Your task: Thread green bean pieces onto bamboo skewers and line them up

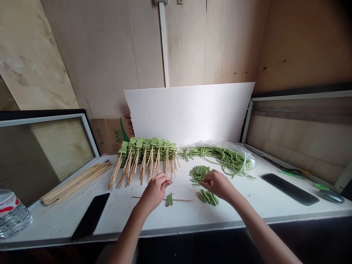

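My left hand is closed in a pinch above the white table; whatever its fingertips may hold is too small to make out. Below it lies a bamboo skewer, with several short green bean pieces at its middle; I cannot tell whether they are threaded on. My right hand has its fingers curled together at the edge of a pile of cut bean pieces, and its grip is partly hidden. Just below that hand sits a smaller group of bean pieces.
Bean skewers are stacked at the back left, sticks toward me. Bare skewers, a phone and a water bottle lie left. Long beans spill from a plastic bag; a dark slab and scissors lie right.
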The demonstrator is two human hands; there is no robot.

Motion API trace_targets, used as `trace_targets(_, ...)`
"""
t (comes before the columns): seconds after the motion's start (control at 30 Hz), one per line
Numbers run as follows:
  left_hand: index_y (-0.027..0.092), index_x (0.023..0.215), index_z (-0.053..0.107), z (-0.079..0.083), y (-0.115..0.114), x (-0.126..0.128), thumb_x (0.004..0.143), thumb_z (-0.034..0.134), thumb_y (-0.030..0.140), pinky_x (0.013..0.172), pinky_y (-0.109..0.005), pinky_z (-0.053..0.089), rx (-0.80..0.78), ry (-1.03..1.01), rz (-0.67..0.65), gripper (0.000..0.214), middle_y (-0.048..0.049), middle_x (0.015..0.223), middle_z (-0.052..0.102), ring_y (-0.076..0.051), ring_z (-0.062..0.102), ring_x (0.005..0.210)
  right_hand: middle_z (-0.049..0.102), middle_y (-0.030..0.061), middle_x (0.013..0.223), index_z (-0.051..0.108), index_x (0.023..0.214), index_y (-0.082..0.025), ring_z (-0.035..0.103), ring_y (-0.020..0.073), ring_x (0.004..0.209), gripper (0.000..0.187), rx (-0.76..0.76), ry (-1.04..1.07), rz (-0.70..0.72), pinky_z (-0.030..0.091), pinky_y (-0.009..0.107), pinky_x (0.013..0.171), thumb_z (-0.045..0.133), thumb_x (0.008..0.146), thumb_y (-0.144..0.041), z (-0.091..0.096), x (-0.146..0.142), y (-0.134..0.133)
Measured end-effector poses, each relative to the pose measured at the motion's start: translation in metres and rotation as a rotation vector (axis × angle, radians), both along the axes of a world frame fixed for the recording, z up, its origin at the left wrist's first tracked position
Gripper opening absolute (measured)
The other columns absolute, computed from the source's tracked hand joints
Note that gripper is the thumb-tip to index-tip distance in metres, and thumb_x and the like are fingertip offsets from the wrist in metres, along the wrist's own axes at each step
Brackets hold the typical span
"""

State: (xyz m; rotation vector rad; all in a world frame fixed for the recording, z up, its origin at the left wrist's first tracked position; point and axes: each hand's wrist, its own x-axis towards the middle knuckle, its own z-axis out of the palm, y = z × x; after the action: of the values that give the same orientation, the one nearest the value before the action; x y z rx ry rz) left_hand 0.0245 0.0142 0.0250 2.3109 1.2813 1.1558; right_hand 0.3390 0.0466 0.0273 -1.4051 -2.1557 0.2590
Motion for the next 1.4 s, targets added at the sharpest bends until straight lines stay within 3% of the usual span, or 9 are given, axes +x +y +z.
trace_targets(0.1, 0.019, 0.097, 0.076, -0.001, -0.003, 0.006, 0.105, 0.048, 0.027, 0.083, -0.032, 0.052, -0.036, 0.008, 0.000, 0.030, -0.0072, 0.098, 0.071, -0.020, 0.067, 0.088, 0.073, 0.0071, 0.068, 0.073, 0.061, -0.024, 0.065, 0.0215, 0.058, 0.035, -0.134, -0.068, -0.053, 0.047, 0.032, 0.053, 0.073, 0.087, -0.047, -0.012, -0.004, 0.001)
trace_targets(0.37, 0.022, 0.105, 0.080, 0.005, -0.008, 0.009, 0.098, 0.060, 0.020, 0.081, -0.030, 0.052, -0.129, 0.008, -0.065, 0.021, -0.0050, 0.097, 0.071, -0.019, 0.069, 0.086, 0.050, 0.0023, 0.045, 0.048, 0.045, -0.023, 0.045, 0.0149, 0.039, 0.065, -0.109, -0.117, -0.212, 0.034, 0.030, 0.047, 0.056, 0.095, -0.065, -0.007, -0.002, 0.004)
trace_targets(0.5, 0.026, 0.120, 0.077, 0.001, -0.011, 0.016, 0.094, 0.069, 0.019, 0.086, -0.032, 0.055, -0.154, -0.062, -0.071, 0.029, -0.0046, 0.100, 0.072, -0.020, 0.071, 0.092, 0.064, 0.0046, 0.057, 0.067, 0.064, -0.021, 0.058, 0.0179, 0.051, 0.061, -0.082, 0.098, 0.043, 0.041, 0.030, 0.053, 0.046, 0.101, -0.065, 0.008, -0.018, -0.011)
trace_targets(0.6, 0.028, 0.134, 0.068, -0.001, -0.015, 0.025, 0.090, 0.072, 0.015, 0.089, -0.034, 0.056, -0.153, -0.117, -0.080, 0.047, -0.0029, 0.097, 0.072, -0.020, 0.070, 0.092, 0.078, 0.0076, 0.088, 0.079, 0.098, -0.021, 0.069, 0.0201, 0.071, 0.048, -0.178, 0.303, 0.297, 0.050, 0.029, 0.061, 0.058, 0.096, -0.064, 0.018, -0.039, -0.029)
trace_targets(0.7, 0.029, 0.136, 0.066, -0.001, -0.018, 0.033, 0.089, 0.070, 0.011, 0.086, -0.032, 0.057, -0.150, -0.145, -0.112, 0.051, -0.0021, 0.097, 0.072, -0.018, 0.069, 0.091, 0.080, 0.0059, 0.099, 0.080, 0.104, -0.025, 0.071, 0.0192, 0.077, 0.037, -0.198, 0.383, 0.412, 0.050, 0.027, 0.063, 0.068, 0.093, -0.058, 0.019, -0.057, -0.040)
trace_targets(0.83, 0.029, 0.134, 0.066, 0.003, -0.021, 0.035, 0.089, 0.073, 0.014, 0.084, -0.031, 0.057, -0.118, -0.117, -0.115, 0.047, -0.0022, 0.099, 0.072, -0.019, 0.069, 0.092, 0.079, 0.0047, 0.096, 0.080, 0.096, -0.025, 0.070, 0.0183, 0.079, 0.028, -0.113, 0.429, 0.372, 0.051, 0.028, 0.065, 0.067, 0.096, -0.049, 0.013, -0.059, -0.037)
trace_targets(1.0, 0.026, 0.107, 0.076, 0.009, -0.021, 0.029, 0.097, 0.068, 0.023, 0.091, -0.038, 0.051, -0.009, 0.035, 0.012, 0.013, -0.0039, 0.103, 0.076, -0.024, 0.067, 0.098, 0.076, 0.0068, 0.097, 0.078, 0.101, -0.025, 0.069, 0.0195, 0.082, 0.027, -0.035, 0.428, 0.306, 0.054, 0.029, 0.064, 0.067, 0.096, -0.049, 0.011, -0.047, -0.027)
trace_targets(1.2, 0.027, 0.105, 0.076, 0.005, -0.024, 0.035, 0.101, 0.059, 0.017, 0.087, -0.036, 0.047, 0.041, 0.125, 0.005, 0.019, -0.0018, 0.101, 0.077, -0.023, 0.064, 0.094, 0.071, 0.0062, 0.088, 0.077, 0.098, -0.025, 0.065, 0.0212, 0.085, 0.020, 0.096, 0.368, 0.388, 0.053, 0.030, 0.064, 0.076, 0.091, -0.044, 0.008, -0.051, -0.031)
trace_targets(1.4, 0.026, 0.109, 0.074, 0.007, -0.028, 0.040, 0.099, 0.052, 0.006, 0.081, -0.033, 0.047, 0.058, 0.176, -0.011, 0.032, -0.0010, 0.095, 0.075, -0.022, 0.061, 0.087, 0.070, 0.0058, 0.086, 0.075, 0.098, -0.026, 0.058, 0.0222, 0.085, 0.011, 0.198, 0.320, 0.391, 0.050, 0.032, 0.066, 0.070, 0.096, -0.036, 0.009, -0.059, -0.037)
